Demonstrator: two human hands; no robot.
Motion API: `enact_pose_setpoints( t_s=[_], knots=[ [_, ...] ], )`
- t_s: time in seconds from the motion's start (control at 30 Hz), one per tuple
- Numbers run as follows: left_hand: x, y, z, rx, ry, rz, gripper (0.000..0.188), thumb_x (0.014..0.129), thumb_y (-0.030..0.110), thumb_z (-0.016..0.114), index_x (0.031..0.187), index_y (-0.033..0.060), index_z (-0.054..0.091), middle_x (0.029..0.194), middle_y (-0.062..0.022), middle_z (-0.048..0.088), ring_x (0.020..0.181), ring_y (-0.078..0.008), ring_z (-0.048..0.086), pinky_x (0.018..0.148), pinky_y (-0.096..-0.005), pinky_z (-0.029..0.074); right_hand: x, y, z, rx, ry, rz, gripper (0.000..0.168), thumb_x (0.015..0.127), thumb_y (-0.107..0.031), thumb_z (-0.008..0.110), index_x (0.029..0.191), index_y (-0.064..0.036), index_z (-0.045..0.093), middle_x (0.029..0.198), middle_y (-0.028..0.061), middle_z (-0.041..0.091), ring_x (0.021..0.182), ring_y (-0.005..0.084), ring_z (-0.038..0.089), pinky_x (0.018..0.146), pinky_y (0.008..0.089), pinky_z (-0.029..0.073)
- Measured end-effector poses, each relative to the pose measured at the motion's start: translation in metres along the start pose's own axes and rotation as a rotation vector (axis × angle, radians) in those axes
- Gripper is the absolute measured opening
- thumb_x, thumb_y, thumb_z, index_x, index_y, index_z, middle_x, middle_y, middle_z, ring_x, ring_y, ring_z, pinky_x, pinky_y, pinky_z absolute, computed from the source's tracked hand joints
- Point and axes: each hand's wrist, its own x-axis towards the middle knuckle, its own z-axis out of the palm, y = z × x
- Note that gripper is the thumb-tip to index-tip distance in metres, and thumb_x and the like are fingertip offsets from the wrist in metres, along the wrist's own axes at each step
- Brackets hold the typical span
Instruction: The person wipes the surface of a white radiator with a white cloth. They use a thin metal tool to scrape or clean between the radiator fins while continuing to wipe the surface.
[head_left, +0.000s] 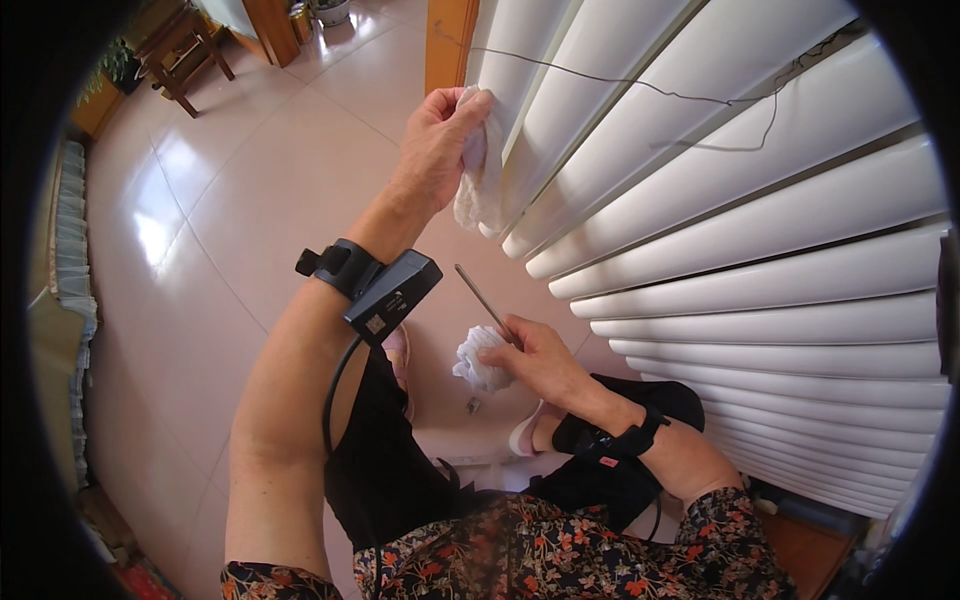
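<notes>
Pinched in the fingers of my left hand (439, 146) is a thin whitish cloth (480, 169), which hangs down beside the end column of a white radiator (675, 225). My right hand (536, 356) is nearer my body, above the floor and between my knees. It holds a crumpled white cloth (484, 358) together with a thin metal rod (478, 296), which points up and to the left. A thin bent wire (600, 76) stretches across the upper part of the radiator columns. Each wrist carries a black strapped device.
Glossy tiles (247, 187) cover the floor. A wooden stool (184, 56) and a potted plant (331, 11) stand at the upper left. Beside the radiator's top end is a wooden post (448, 45). A small object (472, 406) lies between my feet.
</notes>
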Motion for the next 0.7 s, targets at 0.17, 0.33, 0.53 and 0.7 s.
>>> enact_pose_setpoints(
  t_s=[0.17,0.33,0.53,0.7],
  knots=[
    [0.003,-0.004,-0.004,-0.013,-0.012,0.001,0.030,0.088,0.023,0.073,0.105,0.0039,0.056,0.094,-0.0031,0.060,0.084,-0.0099,0.057,0.073,-0.0245,0.050,-0.002,-0.001,0.001,0.039,-0.017,0.014,0.025,0.085,-0.020,0.067,0.091,0.002,0.060,0.075,0.0057,0.060,0.067,0.0098,0.053,0.062,0.0277,0.046],
    [0.000,-0.001,0.002,0.016,-0.003,0.024,0.031,0.088,0.022,0.073,0.105,0.0028,0.056,0.095,-0.0035,0.060,0.085,-0.0099,0.057,0.073,-0.0236,0.050,-0.003,-0.001,0.000,0.029,-0.017,0.005,0.025,0.085,-0.020,0.068,0.091,0.002,0.059,0.075,0.0056,0.060,0.068,0.0101,0.053,0.063,0.0282,0.046],
    [-0.001,0.001,0.001,0.029,-0.029,0.003,0.027,0.092,0.022,0.069,0.108,0.0047,0.055,0.097,-0.0012,0.061,0.088,-0.0096,0.059,0.081,-0.0274,0.051,-0.003,-0.004,0.000,0.021,-0.009,0.005,0.025,0.084,-0.021,0.068,0.090,0.002,0.059,0.074,0.0056,0.060,0.067,0.0104,0.053,0.063,0.0282,0.046],
    [-0.001,-0.002,0.001,0.049,-0.012,0.041,0.035,0.087,0.020,0.074,0.109,0.0017,0.055,0.096,-0.0040,0.061,0.086,-0.0096,0.058,0.075,-0.0241,0.050,-0.002,-0.002,0.000,0.003,-0.017,0.019,0.025,0.084,-0.021,0.068,0.090,0.002,0.059,0.073,0.0054,0.059,0.067,0.0103,0.052,0.062,0.0284,0.045]
  ],
)
